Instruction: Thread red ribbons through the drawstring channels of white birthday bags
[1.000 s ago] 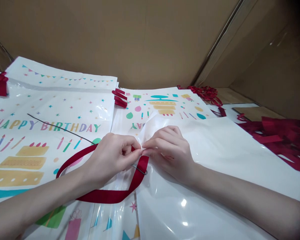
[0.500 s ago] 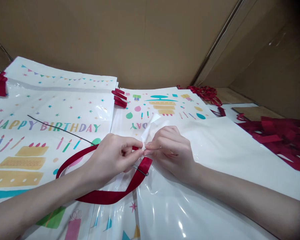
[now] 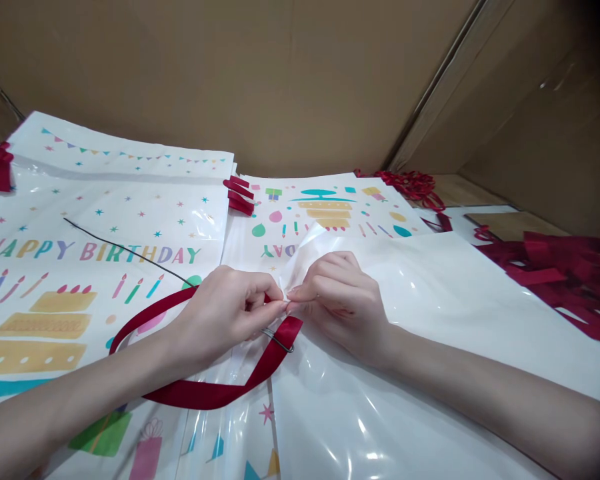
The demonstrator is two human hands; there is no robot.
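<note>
My left hand (image 3: 235, 307) is closed, thumb and forefinger pinching the edge of a white plastic bag (image 3: 405, 373). A thin wire hook (image 3: 130, 251) passes under that hand, its bent end caught at the end of a dark red ribbon (image 3: 205, 395). The ribbon loops around below the hand. My right hand (image 3: 343, 303), also closed, pinches the bag at the same spot, fingertips touching those of my left. The pinched part of the bag is mostly hidden by the fingers.
At left lies a stack of printed birthday bags (image 3: 145, 220) with red ribbon handles (image 3: 240, 195). Another printed bag (image 3: 325, 200) lies behind my hands. Loose red ribbons (image 3: 560, 273) are heaped at right. Cardboard walls (image 3: 240, 80) rise at the back and right.
The raised fold of the white bag between my fingertips now shows less. The wire's far end has shifted slightly right, and the ribbon loop a little left. Both hands stay nearly in place.
</note>
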